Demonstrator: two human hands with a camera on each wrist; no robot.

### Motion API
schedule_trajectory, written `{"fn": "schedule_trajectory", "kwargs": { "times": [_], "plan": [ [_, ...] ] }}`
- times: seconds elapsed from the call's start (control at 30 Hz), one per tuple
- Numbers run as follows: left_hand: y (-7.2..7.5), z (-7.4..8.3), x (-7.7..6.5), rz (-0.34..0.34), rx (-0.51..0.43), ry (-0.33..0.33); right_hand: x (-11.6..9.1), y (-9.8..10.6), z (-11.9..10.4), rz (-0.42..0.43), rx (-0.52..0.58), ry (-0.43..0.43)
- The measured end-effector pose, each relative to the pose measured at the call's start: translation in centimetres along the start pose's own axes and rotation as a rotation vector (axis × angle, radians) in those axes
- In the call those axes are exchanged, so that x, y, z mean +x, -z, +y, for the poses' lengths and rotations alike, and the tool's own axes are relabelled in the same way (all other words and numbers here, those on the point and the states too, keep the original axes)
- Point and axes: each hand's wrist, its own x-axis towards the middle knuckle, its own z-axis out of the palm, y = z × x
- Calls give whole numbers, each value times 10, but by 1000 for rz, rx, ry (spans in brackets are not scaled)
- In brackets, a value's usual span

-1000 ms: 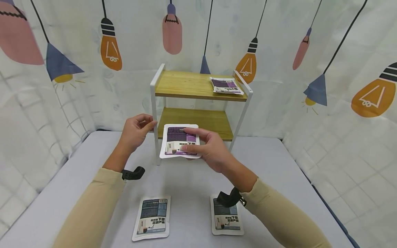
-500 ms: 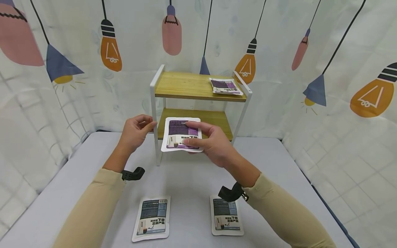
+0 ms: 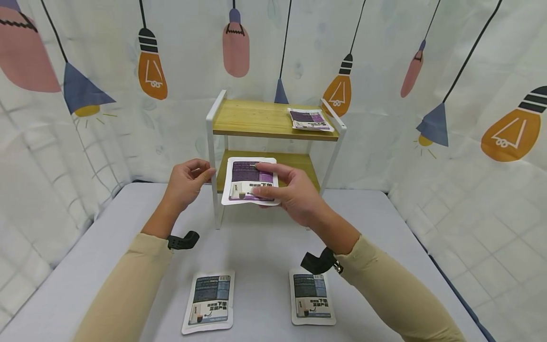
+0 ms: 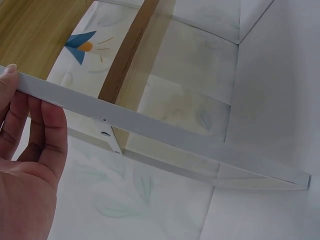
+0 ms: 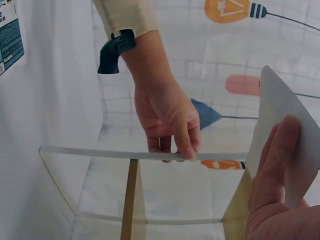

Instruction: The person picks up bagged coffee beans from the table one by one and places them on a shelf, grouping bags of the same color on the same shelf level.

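Observation:
My right hand [image 3: 299, 197] holds a flat white-edged pouch [image 3: 242, 176] with a purple label, thumb on its face and other fingers behind. In the head view this pouch overlaps the lower board of a small two-tier shelf [image 3: 252, 115]. The right wrist view has the pouch's plain back [image 5: 287, 120], with my fingers spread along it. My left hand [image 3: 188, 183] pinches the shelf's white left front post [image 4: 75, 101] between thumb and fingers, just above the lower board. More purple-labelled pouches [image 3: 310, 119] lie stacked at the right end of the upper board.
Two pouches with blue-grey labels lie on the white table, one at the front left [image 3: 209, 304] and one at the front right [image 3: 313, 301], the latter near my right wrist's camera [image 3: 318, 262]. A patterned curtain [image 3: 183, 61] surrounds the table.
My right hand has raised the purple-labelled pouch a little and carried it toward the shelf, across the lower board in the head view. The left hand stays at the post.

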Motion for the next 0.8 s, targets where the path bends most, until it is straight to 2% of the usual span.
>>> {"fn": "schedule_trajectory", "kwargs": {
  "times": [0.8],
  "plan": [
    [1,-1,2,6,-11,-27,2,-1,-12,-10,-12,24]
  ]
}}
